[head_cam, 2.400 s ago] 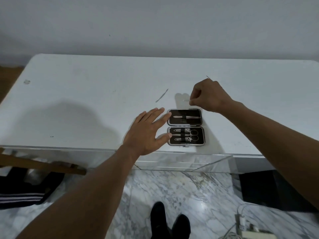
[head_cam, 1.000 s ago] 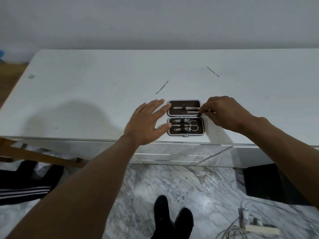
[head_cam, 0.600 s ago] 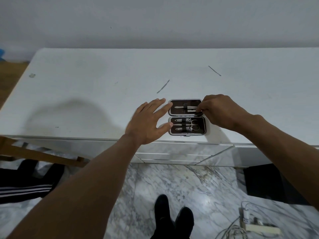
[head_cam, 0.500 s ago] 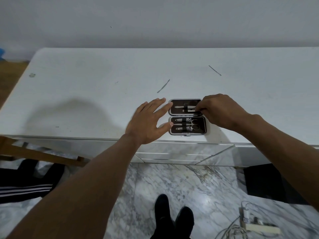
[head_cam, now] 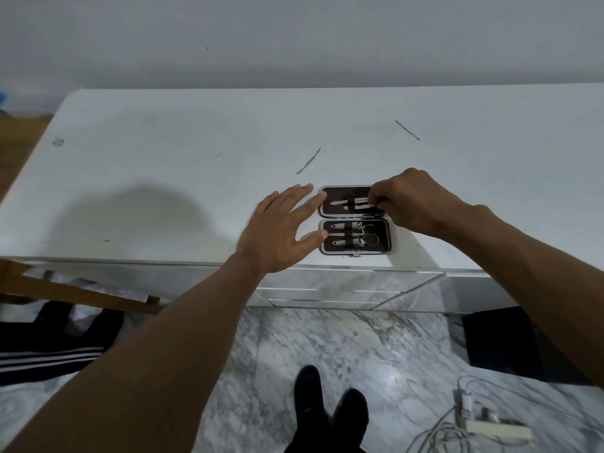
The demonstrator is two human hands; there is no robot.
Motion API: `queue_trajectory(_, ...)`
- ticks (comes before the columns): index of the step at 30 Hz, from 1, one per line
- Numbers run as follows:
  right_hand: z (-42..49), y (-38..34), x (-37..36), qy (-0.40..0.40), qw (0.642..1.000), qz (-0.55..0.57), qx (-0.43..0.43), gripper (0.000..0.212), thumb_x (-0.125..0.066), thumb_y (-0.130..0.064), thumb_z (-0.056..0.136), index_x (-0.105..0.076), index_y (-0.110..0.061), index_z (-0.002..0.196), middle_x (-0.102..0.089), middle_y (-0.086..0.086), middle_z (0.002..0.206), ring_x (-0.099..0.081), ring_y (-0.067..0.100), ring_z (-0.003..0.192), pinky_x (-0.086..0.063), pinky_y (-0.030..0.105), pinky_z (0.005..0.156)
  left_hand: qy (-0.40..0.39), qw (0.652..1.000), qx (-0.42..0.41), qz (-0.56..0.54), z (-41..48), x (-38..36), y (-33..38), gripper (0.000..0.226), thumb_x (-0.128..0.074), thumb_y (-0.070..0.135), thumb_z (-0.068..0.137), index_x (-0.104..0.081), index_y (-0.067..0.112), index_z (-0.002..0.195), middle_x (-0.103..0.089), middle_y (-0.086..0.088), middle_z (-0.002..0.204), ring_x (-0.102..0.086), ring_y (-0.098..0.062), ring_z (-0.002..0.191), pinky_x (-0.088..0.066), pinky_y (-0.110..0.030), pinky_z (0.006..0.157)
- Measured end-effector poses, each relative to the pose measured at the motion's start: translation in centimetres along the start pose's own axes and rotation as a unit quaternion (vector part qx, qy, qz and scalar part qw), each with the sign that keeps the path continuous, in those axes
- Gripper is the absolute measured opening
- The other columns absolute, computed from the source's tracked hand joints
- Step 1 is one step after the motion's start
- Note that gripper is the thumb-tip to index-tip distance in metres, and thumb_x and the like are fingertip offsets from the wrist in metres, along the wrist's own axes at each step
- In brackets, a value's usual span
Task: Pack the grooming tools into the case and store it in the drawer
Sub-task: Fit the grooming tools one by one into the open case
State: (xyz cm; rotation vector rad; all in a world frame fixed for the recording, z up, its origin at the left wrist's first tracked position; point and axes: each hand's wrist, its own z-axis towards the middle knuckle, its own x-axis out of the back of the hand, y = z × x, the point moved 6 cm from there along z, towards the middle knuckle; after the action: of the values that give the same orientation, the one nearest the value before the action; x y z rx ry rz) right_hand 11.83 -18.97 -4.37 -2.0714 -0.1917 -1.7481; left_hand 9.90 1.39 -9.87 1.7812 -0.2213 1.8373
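Drawers (head_cam: 330,291) sit shut in the bench front, directly below the work area; storage is not yet begun.

The case (head_cam: 354,220) lies open and flat at the near edge of the bench (head_cam: 163,178). Its near half holds scissors and clippers under an elastic strap.

The left hand (head_cam: 281,233) lies flat, fingers spread, with its fingertips touching the left edge of the case. It grips nothing. Its likely purpose is to brace the case against sliding.

The right hand (head_cam: 411,204) covers the right end of the far half. Its grip is pinched together at the end of a slim tool (head_cam: 349,201), probably seating it under the strap.

Two thin tools remain loose on the bench beyond the case: one (head_cam: 309,161) far left of it, one (head_cam: 407,129) farther right. Both must be packed before closing.
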Motion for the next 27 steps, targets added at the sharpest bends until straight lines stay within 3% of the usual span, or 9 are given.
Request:
queue_trajectory(10, -0.15, -0.37, -0.48, -0.022, 0.998, -0.045, 0.026, 0.022, -0.046, 0.003, 0.08, -0.051, -0.015, 0.092, -0.061, 0.015, 0.078, -0.054, 0.037, 0.069, -0.051, 0.042, 0.063, -0.003, 1.0, 0.002, -0.003, -0.04, 0.05, 0.03, 0.066, -0.033, 0.062, 0.092, -0.024, 0.035, 0.151, -0.027, 0.005, 0.159, -0.018, -0.012, 0.147, -0.017, -0.04, 0.119)
queue_trajectory(19, -0.23, -0.55, -0.48, -0.013, 0.998, -0.059, 0.036, 0.034, -0.044, 0.01, 0.073, -0.035, -0.019, 0.088, -0.051, 0.013, 0.068, -0.046, 0.035, 0.061, -0.045, 0.044, 0.058, -0.007, 1.0, 0.004, -0.002, -0.01, -0.02, -0.06, 0.066, -0.032, 0.063, 0.092, -0.023, 0.035, 0.152, -0.026, 0.006, 0.159, -0.017, -0.012, 0.147, -0.017, -0.041, 0.12)
queue_trajectory(27, -0.38, -0.54, -0.46, -0.011, 0.997, -0.062, 0.039, 0.032, -0.043, 0.01, 0.074, -0.037, -0.017, 0.09, -0.05, 0.012, 0.068, -0.047, 0.034, 0.061, -0.047, 0.045, 0.059, 0.002, 1.0, -0.002, -0.002, 0.0, 0.11, 0.0, 0.065, -0.035, 0.061, 0.092, -0.026, 0.035, 0.151, -0.029, 0.004, 0.158, -0.02, -0.013, 0.146, -0.017, -0.04, 0.119)
